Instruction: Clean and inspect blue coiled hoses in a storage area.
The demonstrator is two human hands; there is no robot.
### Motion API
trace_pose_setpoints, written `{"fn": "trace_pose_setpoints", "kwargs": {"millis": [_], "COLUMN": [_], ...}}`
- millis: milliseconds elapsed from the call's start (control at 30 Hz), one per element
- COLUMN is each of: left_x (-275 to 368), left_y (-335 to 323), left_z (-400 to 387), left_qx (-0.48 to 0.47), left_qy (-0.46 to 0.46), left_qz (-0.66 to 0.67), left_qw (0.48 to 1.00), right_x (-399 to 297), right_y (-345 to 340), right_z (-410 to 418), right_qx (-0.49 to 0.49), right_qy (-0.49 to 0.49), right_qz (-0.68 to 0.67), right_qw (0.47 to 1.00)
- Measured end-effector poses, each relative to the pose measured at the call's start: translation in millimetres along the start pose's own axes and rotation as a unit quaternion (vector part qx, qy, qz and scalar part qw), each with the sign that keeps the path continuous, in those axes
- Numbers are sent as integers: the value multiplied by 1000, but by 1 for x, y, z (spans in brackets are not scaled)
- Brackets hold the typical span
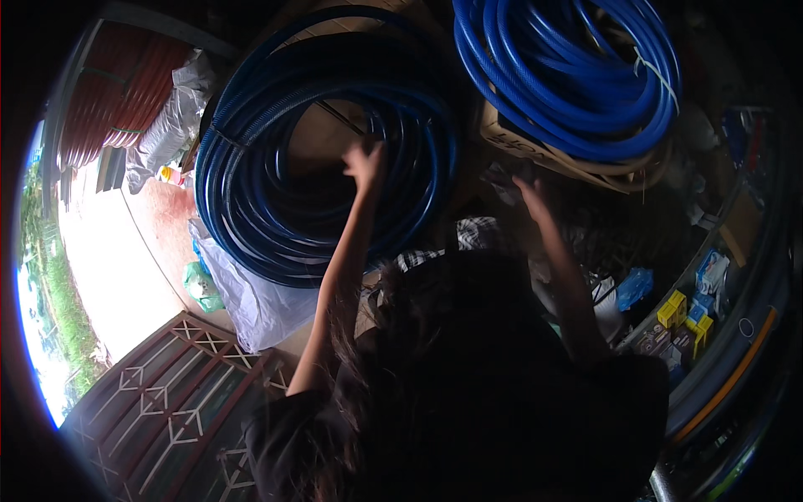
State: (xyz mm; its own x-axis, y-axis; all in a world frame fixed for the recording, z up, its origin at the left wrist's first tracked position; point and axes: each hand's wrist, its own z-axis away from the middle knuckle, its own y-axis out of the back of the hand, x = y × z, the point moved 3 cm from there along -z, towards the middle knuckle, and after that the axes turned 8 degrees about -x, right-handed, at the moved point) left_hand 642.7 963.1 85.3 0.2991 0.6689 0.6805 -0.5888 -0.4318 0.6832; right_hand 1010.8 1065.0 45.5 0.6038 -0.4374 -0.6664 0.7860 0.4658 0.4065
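Note:
A large coil of dark blue hose lies in front of me, bound with a tie at its upper left. My left hand is over the coil's inner opening, blurred, with fingers spread; whether it touches the hose cannot be told. My right hand is in shadow to the right of this coil, near a dark crumpled thing, its grip unclear. Above it, a brighter blue coil of braided hose, tied with a pale strip, rests on a cardboard box.
White plastic sheeting lies beside the dark coil, near a green plastic bag. A metal lattice gate stands lower left. Reddish ribbed pipes are upper left. Small yellow boxes and an orange pipe are at right.

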Motion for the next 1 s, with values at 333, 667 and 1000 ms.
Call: {"fn": "trace_pose_setpoints", "kwargs": {"millis": [333,667,1000], "left_x": [17,-12,13], "left_y": [-149,-142,-68], "left_z": [-25,5,99], "left_qx": [-260,-320,-291], "left_qy": [269,-61,-116], "left_qz": [491,295,354], "left_qw": [787,898,881], "right_x": [125,148,-103], "right_y": [34,64,-4], "right_z": [67,60,87], "right_qx": [56,-87,-243], "right_qy": [60,130,256], "right_qz": [-183,-77,-306], "right_qw": [980,985,884]}}
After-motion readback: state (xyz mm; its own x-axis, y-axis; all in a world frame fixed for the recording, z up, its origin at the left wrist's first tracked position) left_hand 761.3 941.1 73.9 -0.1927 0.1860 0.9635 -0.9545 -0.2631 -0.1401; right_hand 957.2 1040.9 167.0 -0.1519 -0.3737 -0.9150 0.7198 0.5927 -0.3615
